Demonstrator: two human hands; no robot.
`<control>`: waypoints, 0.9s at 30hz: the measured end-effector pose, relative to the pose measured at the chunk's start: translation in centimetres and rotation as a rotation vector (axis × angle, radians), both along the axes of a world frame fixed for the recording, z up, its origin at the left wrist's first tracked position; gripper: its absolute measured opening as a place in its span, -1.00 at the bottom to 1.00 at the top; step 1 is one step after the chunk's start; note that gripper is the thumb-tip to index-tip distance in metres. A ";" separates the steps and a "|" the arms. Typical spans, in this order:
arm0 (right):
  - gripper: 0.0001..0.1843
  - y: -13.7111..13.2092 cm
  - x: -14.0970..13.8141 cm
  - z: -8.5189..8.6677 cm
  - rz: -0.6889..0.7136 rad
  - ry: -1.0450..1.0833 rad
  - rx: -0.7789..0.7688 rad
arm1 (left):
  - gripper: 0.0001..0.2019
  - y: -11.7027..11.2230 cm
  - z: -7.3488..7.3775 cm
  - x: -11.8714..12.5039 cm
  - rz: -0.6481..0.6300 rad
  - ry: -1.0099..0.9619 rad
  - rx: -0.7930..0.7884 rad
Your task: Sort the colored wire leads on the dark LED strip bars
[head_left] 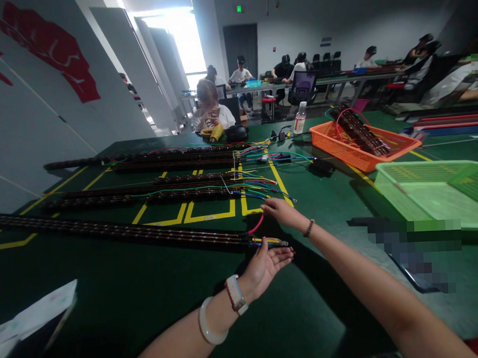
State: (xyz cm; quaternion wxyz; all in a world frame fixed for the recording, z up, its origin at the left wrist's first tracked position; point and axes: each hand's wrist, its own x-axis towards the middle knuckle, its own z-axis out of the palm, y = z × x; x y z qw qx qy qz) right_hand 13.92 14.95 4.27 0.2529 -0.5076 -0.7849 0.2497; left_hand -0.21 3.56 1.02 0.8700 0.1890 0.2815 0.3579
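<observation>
A long dark wire bundle (pixel 154 232) lies across the near part of the green table. Yellow and blue wires (pixel 271 242) with metal lugs come out of its right end. My left hand (pixel 266 265) is beside these wire ends, palm turned up, fingers stretched out, with the thumb against the wires. Between the fingertips of my right hand (pixel 283 211) is the end of a red wire (pixel 257 224), which curves up out of the same bundle. Farther back, more dark bundles (pixel 152 196) lie side by side, their coloured wire ends (pixel 263 191) pointing right.
Yellow tape (pixel 209 219) marks the table. On the right stand an orange basket (pixel 365 165) with a dark bundle (pixel 359 129) inside and a green basket (pixel 422 202). A bottle (pixel 300 118) stands behind. Across the table a person (pixel 214 114) sits near a yellow tool (pixel 213 132).
</observation>
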 end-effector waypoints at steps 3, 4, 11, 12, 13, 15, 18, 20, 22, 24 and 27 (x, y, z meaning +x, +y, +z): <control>-0.67 1.5 -0.9 0.1 0.030 0.003 0.010 | -0.38 -0.1 0.1 0.0 0.001 0.013 0.008; -0.67 1.9 -1.2 0.1 0.037 0.007 0.004 | -0.38 -0.1 0.1 0.0 0.002 0.018 0.006; -0.65 1.6 -0.4 -1.2 0.052 0.007 -0.034 | -0.35 0.1 -0.3 0.0 -0.012 -0.019 -0.013; -0.64 1.2 0.1 -1.4 0.047 0.003 -0.040 | -0.35 0.1 -0.3 -0.1 -0.013 -0.023 -0.016; -0.63 0.8 0.5 -1.6 0.042 -0.001 -0.048 | -0.35 0.1 -0.3 -0.1 -0.016 -0.025 -0.019; -0.62 -0.1 1.2 -1.8 0.043 -0.002 -0.079 | -0.34 0.1 -0.3 -0.2 -0.021 -0.028 -0.022; -0.58 -1.7 2.0 -1.8 0.054 -0.004 -0.129 | -0.33 0.1 -0.1 -0.2 -0.032 -0.028 -0.026; -0.53 -3.0 2.4 -1.5 0.042 -0.035 -0.145 | -0.33 0.2 0.1 -0.2 -0.033 -0.023 -0.033; -0.48 -4.2 2.8 -1.2 0.037 -0.080 -0.164 | -0.34 0.2 0.2 -0.2 -0.031 -0.019 -0.041; -0.47 -5.4 3.2 -0.9 0.088 -0.103 -0.199 | -0.35 0.1 0.2 -0.2 -0.024 -0.017 -0.044; -0.49 -6.7 3.8 -0.7 0.202 -0.098 -0.254 | -0.36 0.1 0.1 -0.1 -0.007 0.001 -0.043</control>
